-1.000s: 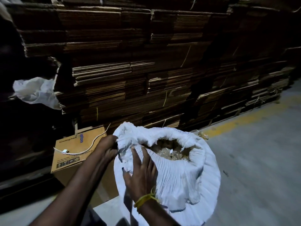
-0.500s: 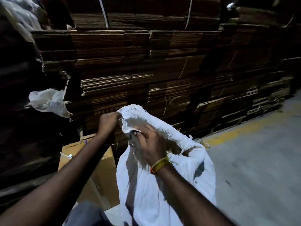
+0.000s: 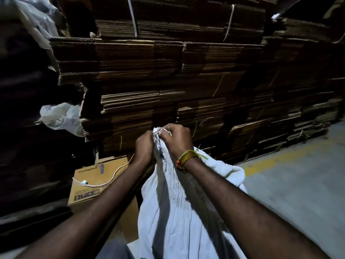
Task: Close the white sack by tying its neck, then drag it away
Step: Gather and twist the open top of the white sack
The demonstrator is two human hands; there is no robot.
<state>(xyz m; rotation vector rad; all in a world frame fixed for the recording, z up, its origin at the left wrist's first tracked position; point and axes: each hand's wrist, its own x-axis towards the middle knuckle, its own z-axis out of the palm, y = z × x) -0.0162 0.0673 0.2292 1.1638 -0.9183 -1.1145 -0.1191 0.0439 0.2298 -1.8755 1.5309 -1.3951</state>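
The white sack (image 3: pixel 179 206) stands upright on the floor in front of me, its cloth pulled up into a narrow gathered neck. My left hand (image 3: pixel 144 146) grips the left side of that neck. My right hand (image 3: pixel 176 138), with yellow thread bands at the wrist, clutches the top of the bunched cloth right beside it. Both hands touch each other at the neck. Part of the sack's rim still bulges out to the right, behind my right forearm. The sack's contents are hidden.
A tall wall of strapped, flattened cardboard (image 3: pixel 168 81) fills the background. A brown carton (image 3: pixel 93 182) with a white cord on it sits left of the sack. A crumpled plastic bag (image 3: pixel 59 116) hangs at left. Grey floor with a yellow line (image 3: pixel 280 157) lies to the right.
The sack's wide-open mouth has been gathered upward. My hands rose and came together at the bunched neck, and the contents are no longer visible.
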